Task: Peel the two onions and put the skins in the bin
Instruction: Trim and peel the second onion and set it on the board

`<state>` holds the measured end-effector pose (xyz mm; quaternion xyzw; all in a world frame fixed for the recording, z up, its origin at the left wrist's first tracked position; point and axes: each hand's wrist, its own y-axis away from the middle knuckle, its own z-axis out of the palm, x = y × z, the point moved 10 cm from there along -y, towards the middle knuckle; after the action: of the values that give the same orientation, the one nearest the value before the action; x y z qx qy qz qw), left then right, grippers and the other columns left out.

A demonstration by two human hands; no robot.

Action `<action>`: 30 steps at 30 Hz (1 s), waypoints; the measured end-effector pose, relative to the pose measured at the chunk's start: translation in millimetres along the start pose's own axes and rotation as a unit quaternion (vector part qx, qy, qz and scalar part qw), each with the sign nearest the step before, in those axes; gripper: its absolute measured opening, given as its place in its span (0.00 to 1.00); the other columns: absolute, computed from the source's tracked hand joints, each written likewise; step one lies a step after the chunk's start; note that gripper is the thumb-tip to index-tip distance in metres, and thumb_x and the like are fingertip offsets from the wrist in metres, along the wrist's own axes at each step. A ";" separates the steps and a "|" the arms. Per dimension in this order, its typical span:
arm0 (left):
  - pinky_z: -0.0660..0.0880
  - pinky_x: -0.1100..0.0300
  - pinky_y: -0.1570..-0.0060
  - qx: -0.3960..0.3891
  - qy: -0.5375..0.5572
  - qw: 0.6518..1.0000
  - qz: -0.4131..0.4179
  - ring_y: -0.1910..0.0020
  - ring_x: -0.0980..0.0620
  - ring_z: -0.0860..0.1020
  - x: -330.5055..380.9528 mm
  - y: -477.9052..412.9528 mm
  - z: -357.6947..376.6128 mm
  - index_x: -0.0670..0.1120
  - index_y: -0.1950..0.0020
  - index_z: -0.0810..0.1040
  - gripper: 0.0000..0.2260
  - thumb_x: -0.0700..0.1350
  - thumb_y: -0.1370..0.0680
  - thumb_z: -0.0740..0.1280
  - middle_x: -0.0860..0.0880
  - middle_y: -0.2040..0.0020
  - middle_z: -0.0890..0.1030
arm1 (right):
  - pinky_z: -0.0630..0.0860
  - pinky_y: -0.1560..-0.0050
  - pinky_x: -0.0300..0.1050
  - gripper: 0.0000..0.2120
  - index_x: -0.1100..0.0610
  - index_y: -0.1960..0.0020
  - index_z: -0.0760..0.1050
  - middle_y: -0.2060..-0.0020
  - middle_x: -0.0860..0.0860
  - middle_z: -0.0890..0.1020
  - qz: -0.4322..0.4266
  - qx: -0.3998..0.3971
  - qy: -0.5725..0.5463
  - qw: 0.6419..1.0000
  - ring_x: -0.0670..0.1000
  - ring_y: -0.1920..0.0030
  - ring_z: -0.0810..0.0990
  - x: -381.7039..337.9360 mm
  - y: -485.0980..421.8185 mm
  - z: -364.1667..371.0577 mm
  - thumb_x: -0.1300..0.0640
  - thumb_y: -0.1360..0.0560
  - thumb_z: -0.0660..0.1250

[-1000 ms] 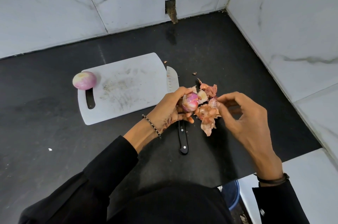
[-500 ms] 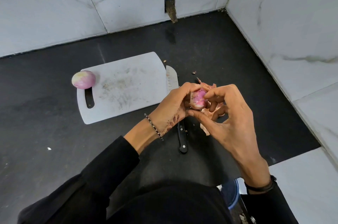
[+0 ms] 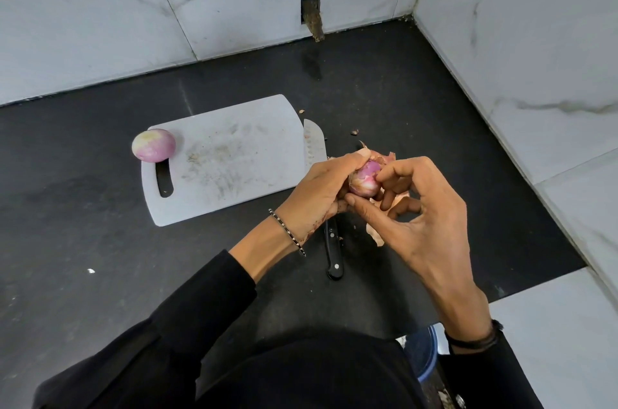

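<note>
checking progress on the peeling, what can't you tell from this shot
Head view:
- held onion: underside hidden by left hand and right hand; remaining skin unclear.
- skins: mostly under the right hand.
- knife: middle behind the left hand.
- blue bin: a sliver, behind the body; contents unseen.

**Legible markings: none found**

From where I stand, no text, label, brand, number or sign can be read. The white cutting board [image 3: 234, 154] carries only grey scuffs. The black knife handle [image 3: 333, 251], just right of the board's near corner, shows pale rivets and no lettering I can make out.
</note>
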<state>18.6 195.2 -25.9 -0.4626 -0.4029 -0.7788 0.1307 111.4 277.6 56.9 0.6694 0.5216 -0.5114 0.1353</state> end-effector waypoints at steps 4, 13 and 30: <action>0.78 0.58 0.56 0.005 -0.026 1.000 -0.003 0.54 0.49 0.82 -4.6 -4.1 -4.5 0.40 0.41 0.79 0.19 0.54 0.20 0.64 0.41 0.51 0.83 | 0.79 0.67 0.47 0.18 0.55 0.48 0.77 0.53 0.48 0.79 0.013 -0.008 -0.006 1.000 0.51 0.60 0.79 2.7 0.3 2.3 0.55 0.31 0.82; 0.80 0.49 0.47 -0.012 -0.011 1.000 -0.015 0.54 0.48 0.83 -4.8 -3.5 -3.0 0.37 0.40 0.79 0.21 0.54 0.20 0.65 0.38 0.50 0.83 | 0.75 0.66 0.40 0.13 0.58 0.60 0.76 0.56 0.47 0.75 -0.001 -0.008 0.024 1.000 0.48 0.61 0.76 3.4 1.2 10.5 0.55 0.28 0.80; 0.80 0.59 0.62 -0.002 -0.118 0.991 0.065 0.62 0.55 0.83 8.3 5.6 -2.2 0.46 0.54 0.83 0.15 0.54 0.19 0.62 0.48 0.61 0.84 | 0.76 0.65 0.37 0.16 0.58 0.50 0.78 0.53 0.46 0.75 -0.025 -0.028 0.054 0.998 0.49 0.59 0.77 -3.0 -3.1 7.9 0.49 0.29 0.77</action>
<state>16.0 191.4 -16.7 -0.5767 -0.3833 -0.7093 0.1319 104.7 271.6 57.0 0.6786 0.5590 -0.4629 0.1128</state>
